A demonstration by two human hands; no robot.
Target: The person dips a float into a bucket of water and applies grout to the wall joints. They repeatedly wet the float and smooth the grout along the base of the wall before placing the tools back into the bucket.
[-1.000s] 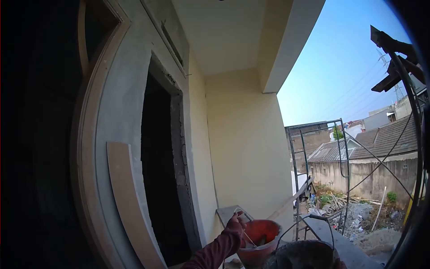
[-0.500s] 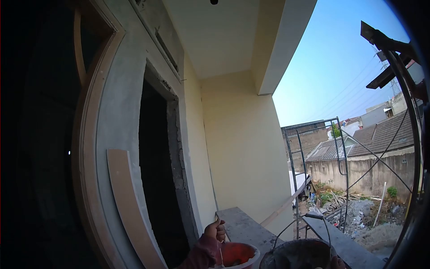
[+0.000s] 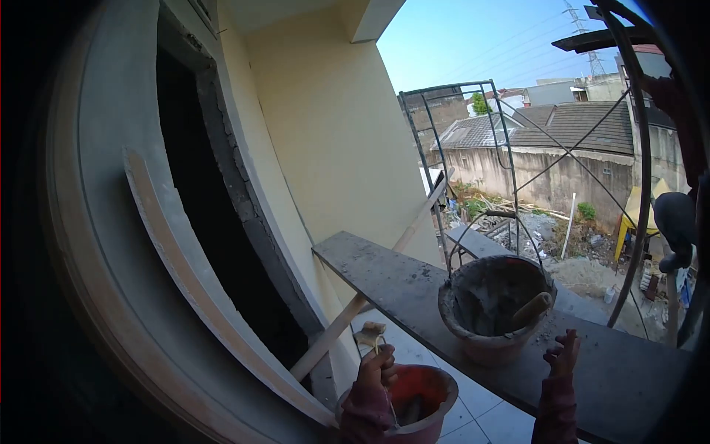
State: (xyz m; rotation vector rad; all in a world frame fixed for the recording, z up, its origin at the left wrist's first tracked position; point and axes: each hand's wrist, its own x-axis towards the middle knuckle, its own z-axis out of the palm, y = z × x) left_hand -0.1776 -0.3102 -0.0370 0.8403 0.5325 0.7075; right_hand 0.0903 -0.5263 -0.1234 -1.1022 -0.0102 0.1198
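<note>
Below the left fingers [image 3: 387, 363] hangs the red bucket [image 3: 429, 388].

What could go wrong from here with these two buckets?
The grey-filled bucket sits near the plank's near edge; a bump from the right hand might tip it off.
The left hand grips the red bucket only by its thin handle, so it could swing into the plank.
The wooden tool handle juts over the rim and might get knocked.
</note>
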